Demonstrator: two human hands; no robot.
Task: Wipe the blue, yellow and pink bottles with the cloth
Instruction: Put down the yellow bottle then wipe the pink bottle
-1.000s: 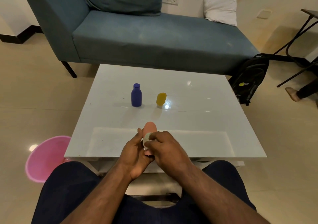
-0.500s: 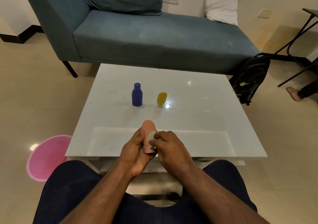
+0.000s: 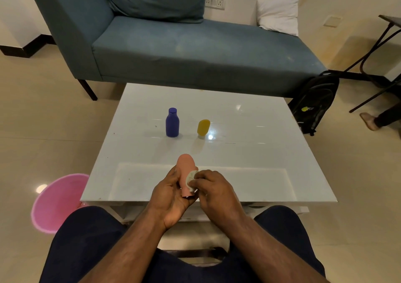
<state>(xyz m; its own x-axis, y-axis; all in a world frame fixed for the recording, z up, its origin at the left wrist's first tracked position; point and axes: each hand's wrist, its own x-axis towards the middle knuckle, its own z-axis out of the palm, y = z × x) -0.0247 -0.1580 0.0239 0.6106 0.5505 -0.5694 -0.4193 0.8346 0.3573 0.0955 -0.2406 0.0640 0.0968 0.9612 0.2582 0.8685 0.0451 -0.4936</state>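
Here, left hand (image 3: 171,196) gripping pink bottle (image 3: 186,172), right hand (image 3: 213,187) pinching cloth (image 3: 191,177) against it

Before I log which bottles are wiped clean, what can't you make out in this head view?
- Pink bottle: lower part hidden by left hand.
- Cloth: mostly covered by right hand.
- Blue bottle, yellow bottle: too small to judge cleanliness.
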